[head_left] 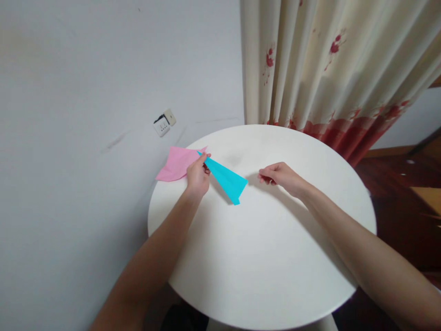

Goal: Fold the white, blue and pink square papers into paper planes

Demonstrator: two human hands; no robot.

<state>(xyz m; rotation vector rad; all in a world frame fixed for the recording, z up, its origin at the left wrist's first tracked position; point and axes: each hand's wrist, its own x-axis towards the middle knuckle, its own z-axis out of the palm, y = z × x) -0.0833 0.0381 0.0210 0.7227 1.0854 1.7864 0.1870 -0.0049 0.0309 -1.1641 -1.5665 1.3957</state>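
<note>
The round white table (262, 257) sits nearest. At its far left, the left hand (197, 176) pinches the blue paper plane (225, 180) near its nose, over pink paper (176, 163). The right hand (280, 177) rests loosely curled, empty. That light pinch could let the plane slip or crease.

Blue folded paper dart (225, 180) pinched in my left hand (197, 177), pink folded paper (178, 163) behind it.

I see the blue paper folded into a long narrow triangle, held near its sharp tip, its wider end slanting down to the right just over the white tabletop (262, 257). The pink sheet is creased with pointed corners and lies at the tabletop's far-left edge, partly overhanging it, beside my left hand.
</note>
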